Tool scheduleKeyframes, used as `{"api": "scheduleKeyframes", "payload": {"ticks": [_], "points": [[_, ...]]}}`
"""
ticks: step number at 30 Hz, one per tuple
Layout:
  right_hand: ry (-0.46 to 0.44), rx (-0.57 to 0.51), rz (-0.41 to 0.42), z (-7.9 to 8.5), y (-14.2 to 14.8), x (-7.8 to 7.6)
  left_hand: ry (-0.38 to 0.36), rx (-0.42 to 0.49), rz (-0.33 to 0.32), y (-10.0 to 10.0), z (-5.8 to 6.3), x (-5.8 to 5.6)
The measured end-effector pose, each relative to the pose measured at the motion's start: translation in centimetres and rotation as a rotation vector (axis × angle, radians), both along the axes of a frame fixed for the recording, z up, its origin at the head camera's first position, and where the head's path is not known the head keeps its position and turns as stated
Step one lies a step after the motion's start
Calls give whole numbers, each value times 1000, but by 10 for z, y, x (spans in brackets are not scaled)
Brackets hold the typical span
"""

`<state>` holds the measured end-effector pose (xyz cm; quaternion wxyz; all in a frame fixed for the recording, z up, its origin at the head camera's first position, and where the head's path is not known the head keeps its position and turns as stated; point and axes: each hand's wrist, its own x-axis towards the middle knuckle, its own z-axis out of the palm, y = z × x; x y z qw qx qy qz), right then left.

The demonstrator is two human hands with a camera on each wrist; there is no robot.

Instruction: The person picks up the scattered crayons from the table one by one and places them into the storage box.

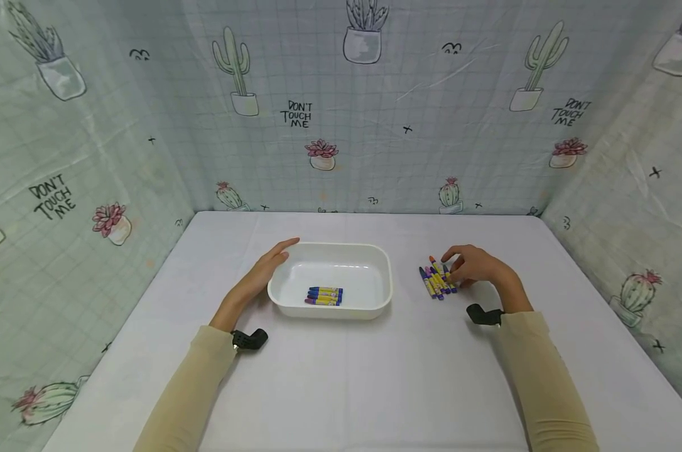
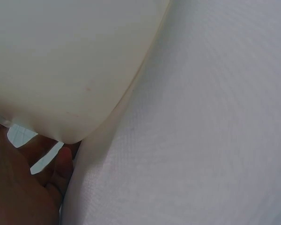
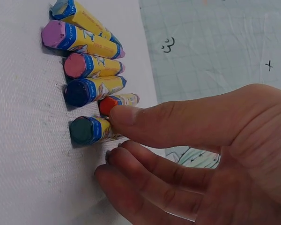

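Observation:
My left hand (image 1: 259, 276) holds the left end of a white tray (image 1: 341, 312), its thumb at the rim and its fingers at the outer wall. In the left wrist view the tray's wall (image 2: 70, 61) hides part of those fingers. Several crayons (image 1: 324, 296) lie side by side in the tray. To the right, my right hand (image 1: 474, 265) reaches down over a small pile of crayons (image 1: 434, 281), thumb and index finger parted. In the right wrist view the thumb (image 3: 145, 124) overlaps a dark green crayon (image 3: 83, 131) and a red one (image 3: 107, 106), hiding the index finger.
A white cloth covers the table (image 1: 341, 376). Behind it and along both sides hangs a curtain (image 1: 330, 75) printed with cacti. Each wrist wears a black camera mount (image 1: 250, 339).

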<state>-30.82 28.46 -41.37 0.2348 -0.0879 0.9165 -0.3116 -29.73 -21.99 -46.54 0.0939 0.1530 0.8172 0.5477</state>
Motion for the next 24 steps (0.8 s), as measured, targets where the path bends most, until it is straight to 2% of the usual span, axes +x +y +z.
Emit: {"api": "scheduleKeyframes", "payload": {"ticks": [24], "points": [[-78, 8, -8, 7, 3, 6, 8, -3, -7, -1, -1, 1]]}}
